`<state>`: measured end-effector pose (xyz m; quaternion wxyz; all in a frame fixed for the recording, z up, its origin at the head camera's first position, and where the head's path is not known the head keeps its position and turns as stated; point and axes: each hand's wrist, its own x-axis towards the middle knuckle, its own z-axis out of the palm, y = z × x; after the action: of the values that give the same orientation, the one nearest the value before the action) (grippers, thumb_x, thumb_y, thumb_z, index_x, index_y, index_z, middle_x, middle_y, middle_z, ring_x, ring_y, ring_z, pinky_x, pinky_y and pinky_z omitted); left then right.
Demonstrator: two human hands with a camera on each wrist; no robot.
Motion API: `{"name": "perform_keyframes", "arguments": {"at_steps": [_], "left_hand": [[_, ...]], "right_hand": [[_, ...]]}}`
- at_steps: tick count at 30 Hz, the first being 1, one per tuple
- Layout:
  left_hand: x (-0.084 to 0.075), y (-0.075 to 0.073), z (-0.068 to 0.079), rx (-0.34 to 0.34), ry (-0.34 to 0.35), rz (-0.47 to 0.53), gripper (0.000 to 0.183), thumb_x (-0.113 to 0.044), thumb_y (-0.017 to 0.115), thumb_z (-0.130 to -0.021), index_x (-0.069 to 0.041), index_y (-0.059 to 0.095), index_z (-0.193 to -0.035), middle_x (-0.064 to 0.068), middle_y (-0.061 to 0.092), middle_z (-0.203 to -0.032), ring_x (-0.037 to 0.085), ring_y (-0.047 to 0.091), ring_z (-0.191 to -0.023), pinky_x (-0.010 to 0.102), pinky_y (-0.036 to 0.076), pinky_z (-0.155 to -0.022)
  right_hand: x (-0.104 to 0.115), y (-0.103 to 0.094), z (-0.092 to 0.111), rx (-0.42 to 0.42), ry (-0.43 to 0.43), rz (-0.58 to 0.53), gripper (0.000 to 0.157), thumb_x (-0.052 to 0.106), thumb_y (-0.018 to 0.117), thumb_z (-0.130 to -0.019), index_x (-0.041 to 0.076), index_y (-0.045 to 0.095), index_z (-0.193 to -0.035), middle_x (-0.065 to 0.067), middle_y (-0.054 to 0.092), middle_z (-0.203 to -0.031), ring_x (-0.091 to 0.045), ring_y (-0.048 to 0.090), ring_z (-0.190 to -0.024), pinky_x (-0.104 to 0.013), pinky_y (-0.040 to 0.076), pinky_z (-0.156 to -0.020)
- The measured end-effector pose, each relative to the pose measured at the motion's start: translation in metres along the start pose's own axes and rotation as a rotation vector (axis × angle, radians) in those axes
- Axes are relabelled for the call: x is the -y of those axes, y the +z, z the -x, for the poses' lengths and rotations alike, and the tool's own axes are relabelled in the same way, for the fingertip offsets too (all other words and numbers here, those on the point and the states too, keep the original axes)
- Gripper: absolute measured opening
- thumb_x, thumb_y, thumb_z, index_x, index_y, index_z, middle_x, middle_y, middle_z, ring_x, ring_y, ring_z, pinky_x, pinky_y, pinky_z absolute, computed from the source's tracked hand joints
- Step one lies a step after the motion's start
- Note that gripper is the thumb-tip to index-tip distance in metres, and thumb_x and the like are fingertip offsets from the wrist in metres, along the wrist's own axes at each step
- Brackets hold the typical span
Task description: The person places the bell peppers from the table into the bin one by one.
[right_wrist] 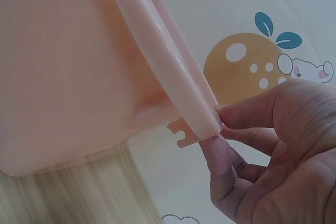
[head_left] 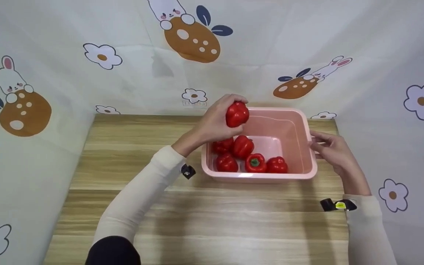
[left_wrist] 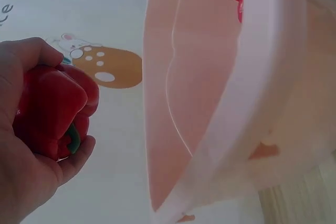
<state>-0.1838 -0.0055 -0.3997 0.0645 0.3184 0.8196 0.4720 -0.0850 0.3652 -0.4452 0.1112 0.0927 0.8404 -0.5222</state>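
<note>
A red bell pepper (head_left: 237,114) is gripped in my left hand (head_left: 217,119), held above the back left part of a pink plastic basin (head_left: 259,176). The left wrist view shows the fingers and thumb curled round this pepper (left_wrist: 55,106), its green stem facing down, beside the basin wall (left_wrist: 197,72). Inside the basin lie several more red bell peppers (head_left: 243,147), gathered toward its left and front; one (head_left: 255,163) has its green stem turned up. At the basin's right side, my right hand (head_left: 331,149) pinches the rim (right_wrist: 173,77) between thumb and fingers.
The basin stands on a wood-grain table (head_left: 204,217), near its back edge. A pale cloth (head_left: 138,81) printed with rabbits and flowers hangs behind and on both sides. Black straps (head_left: 188,171) sit at the wrists.
</note>
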Motion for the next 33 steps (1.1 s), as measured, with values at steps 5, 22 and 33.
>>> {"name": "perform_keyframes", "arguments": {"at_steps": [5, 22, 33], "left_hand": [[-0.009, 0.005, -0.01, 0.093, 0.011, -0.08, 0.063, -0.018, 0.084, -0.084, -0.024, 0.055, -0.14, -0.002, 0.06, -0.137, 0.013, 0.06, -0.124, 0.035, 0.06, -0.1], [-0.032, 0.021, -0.031, 0.362, -0.015, -0.306, 0.071, -0.037, 0.086, -0.089, -0.036, 0.05, -0.15, -0.004, 0.053, -0.151, 0.013, 0.05, -0.138, 0.031, 0.059, -0.103], [-0.038, 0.019, -0.034, 0.287, 0.111, -0.318, 0.045, -0.04, 0.073, -0.099, -0.032, 0.062, -0.141, -0.009, 0.06, -0.146, 0.01, 0.052, -0.141, 0.038, 0.043, -0.123]], "right_hand": [[-0.003, 0.002, -0.002, -0.003, 0.009, -0.011, 0.053, 0.013, 0.061, -0.106, -0.002, 0.048, -0.155, -0.018, 0.062, -0.121, -0.001, 0.071, -0.091, -0.029, 0.066, -0.081], [-0.003, 0.003, -0.001, -0.013, -0.011, -0.019, 0.052, 0.014, 0.061, -0.106, -0.001, 0.05, -0.154, -0.011, 0.065, -0.116, 0.0, 0.072, -0.09, -0.027, 0.066, -0.079], [-0.006, 0.002, -0.002, -0.019, -0.009, 0.003, 0.052, 0.016, 0.06, -0.107, 0.001, 0.049, -0.155, -0.02, 0.061, -0.123, 0.0, 0.07, -0.09, -0.027, 0.066, -0.078]]}}
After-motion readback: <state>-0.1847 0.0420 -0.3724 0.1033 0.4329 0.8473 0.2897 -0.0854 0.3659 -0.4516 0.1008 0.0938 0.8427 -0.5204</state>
